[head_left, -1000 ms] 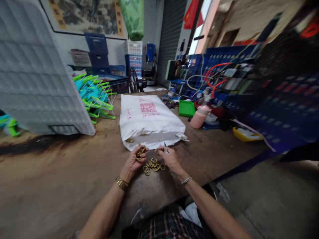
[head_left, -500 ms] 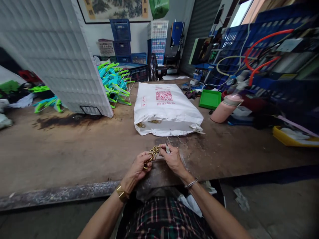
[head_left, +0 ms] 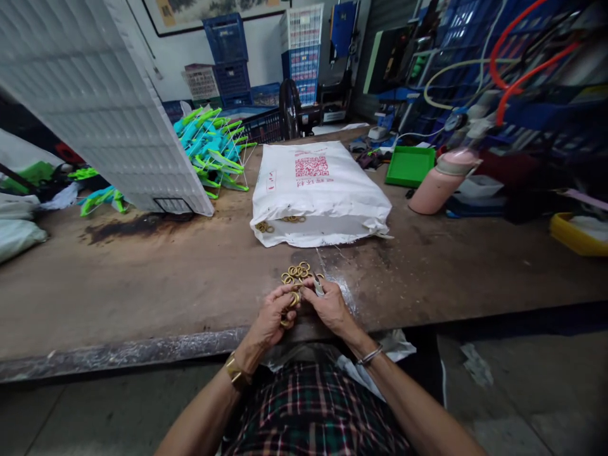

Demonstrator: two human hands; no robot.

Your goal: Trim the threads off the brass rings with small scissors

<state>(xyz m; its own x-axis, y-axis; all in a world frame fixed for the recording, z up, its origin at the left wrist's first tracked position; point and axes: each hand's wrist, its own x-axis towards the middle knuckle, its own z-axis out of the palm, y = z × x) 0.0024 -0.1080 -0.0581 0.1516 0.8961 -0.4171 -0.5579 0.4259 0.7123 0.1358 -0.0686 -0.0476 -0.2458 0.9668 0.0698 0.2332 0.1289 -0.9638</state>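
In the head view my left hand [head_left: 274, 316] is closed around several brass-coloured rings [head_left: 294, 297], just above the table's front edge. My right hand [head_left: 331, 306] meets it at the fingertips. It grips a small pointed tool [head_left: 318, 286] with a dark tip and a pale grey body; its exact kind is hard to make out. Just beyond my fingers a loose group of brass-coloured rings [head_left: 298, 271] lies on the wooden table [head_left: 190, 285]. Behind them rests a white woven sack [head_left: 323, 202] with red print, more rings showing at its near opening.
A translucent ribbed panel [head_left: 118, 114] stands at the left, beside a pile of green and blue plastic pieces [head_left: 213, 149]. To the right are a green tray [head_left: 410, 166], a pink bottle [head_left: 439, 187] and a yellow tray [head_left: 577, 234]. An orange hose [head_left: 496, 63] hangs above.
Some rings that were held between my hands now lie loose on the table beyond my fingers. My left hand still holds others. The view has shifted slightly.
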